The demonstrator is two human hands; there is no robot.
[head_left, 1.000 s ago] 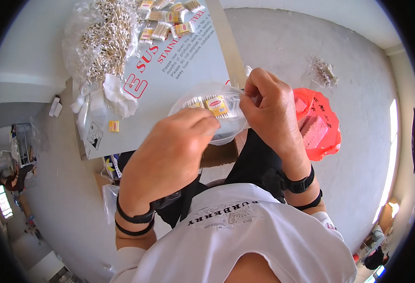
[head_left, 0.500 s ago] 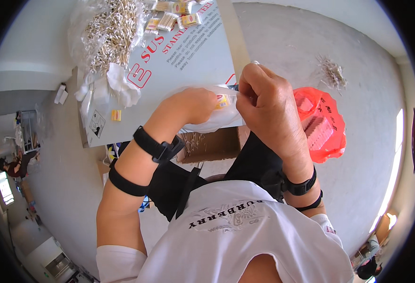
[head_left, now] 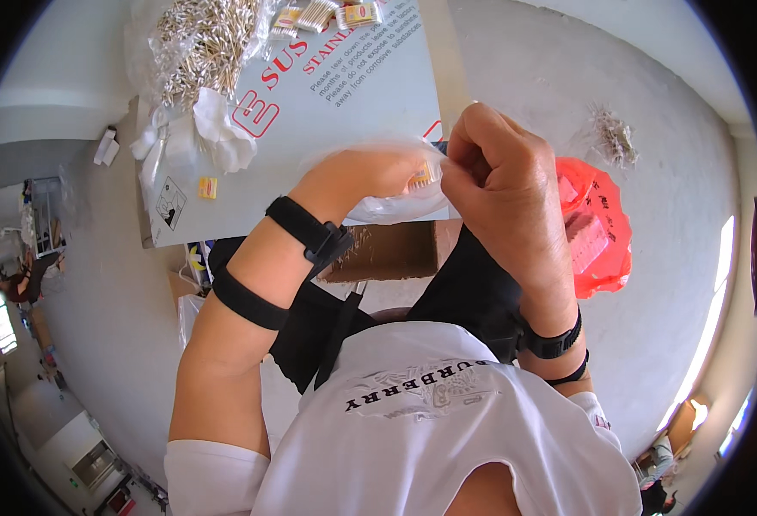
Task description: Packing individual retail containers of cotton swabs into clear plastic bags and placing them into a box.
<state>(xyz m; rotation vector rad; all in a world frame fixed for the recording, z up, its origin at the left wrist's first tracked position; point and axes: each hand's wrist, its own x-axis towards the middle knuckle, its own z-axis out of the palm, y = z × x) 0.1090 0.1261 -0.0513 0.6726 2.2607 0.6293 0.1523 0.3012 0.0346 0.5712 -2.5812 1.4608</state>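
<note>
Both hands meet above a grey board worktop (head_left: 344, 103) on a concrete floor (head_left: 653, 258). The left hand (head_left: 370, 176) and right hand (head_left: 503, 185), fingers closed, pinch a clear plastic bag (head_left: 395, 206). A red bag (head_left: 597, 228) lies beside them.

- a grey board (head_left: 344, 103) on the floor
- a heap of pale sticks (head_left: 202, 39) in clear plastic
- a red bag (head_left: 597, 228)
- a brown cardboard box (head_left: 387, 254)

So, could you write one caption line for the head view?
Both hands, left hand and right hand, hold a clear plastic bag over a grey printed board.
</note>
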